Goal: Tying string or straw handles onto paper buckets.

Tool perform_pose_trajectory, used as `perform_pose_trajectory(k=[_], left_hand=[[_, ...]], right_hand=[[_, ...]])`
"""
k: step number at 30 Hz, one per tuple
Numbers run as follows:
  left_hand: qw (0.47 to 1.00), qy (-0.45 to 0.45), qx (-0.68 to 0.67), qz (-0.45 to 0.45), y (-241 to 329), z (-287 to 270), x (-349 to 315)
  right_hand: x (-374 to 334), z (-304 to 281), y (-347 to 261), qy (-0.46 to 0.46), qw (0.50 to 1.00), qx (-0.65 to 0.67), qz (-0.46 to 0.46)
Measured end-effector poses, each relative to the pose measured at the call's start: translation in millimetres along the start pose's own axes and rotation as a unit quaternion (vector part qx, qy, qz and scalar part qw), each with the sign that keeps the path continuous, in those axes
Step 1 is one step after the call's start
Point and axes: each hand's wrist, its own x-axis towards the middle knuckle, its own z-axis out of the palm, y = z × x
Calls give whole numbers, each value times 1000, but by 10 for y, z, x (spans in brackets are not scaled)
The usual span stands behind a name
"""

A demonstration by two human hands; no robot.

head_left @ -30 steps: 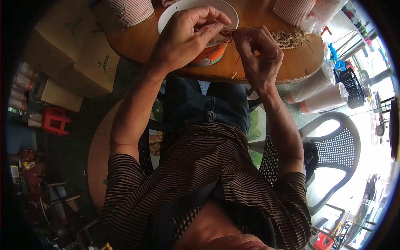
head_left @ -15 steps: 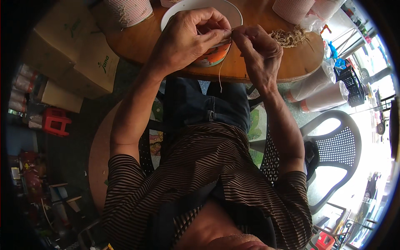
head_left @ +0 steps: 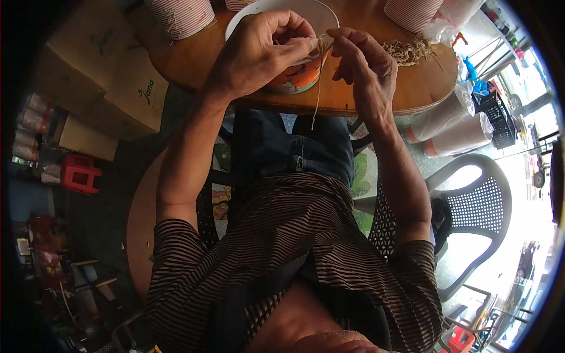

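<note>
My left hand (head_left: 262, 56) is closed in a pinch over a round bucket (head_left: 297, 77) with a white inside and an orange and green side. A thin beige strand (head_left: 318, 97) runs from its fingertips, with a small loop there and a loose end hanging past the table edge. Just to the right, my right hand (head_left: 374, 67) pinches the same strand between thumb and forefinger, the other fingers curled. Beyond that hand, a tangled pile of similar beige strands (head_left: 409, 52) lies on the wooden table (head_left: 421, 88).
Stacks of striped cups (head_left: 182, 17) stand at the table's far left, and another striped stack (head_left: 412, 13) at the far right. Cardboard boxes (head_left: 132, 97) and a red stool (head_left: 80, 173) are at left. Wrapped rolls (head_left: 459, 136) and a plastic chair (head_left: 477, 206) stand at right.
My fingertips have drawn slightly apart, and a loop of the strand now shows between them. My right hand has risen a little and its fingers have spread somewhat.
</note>
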Motion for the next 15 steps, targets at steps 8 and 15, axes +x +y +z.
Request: perform_pose_trajectory(k=[8,15], left_hand=[[1000,-25,-9,9,27,19,23],[998,11,-66,-16,-46,40,58]], right_hand=[[4,4,24,-38,993,-58,-92],[17,-22,38,-29,998,-42,-26]])
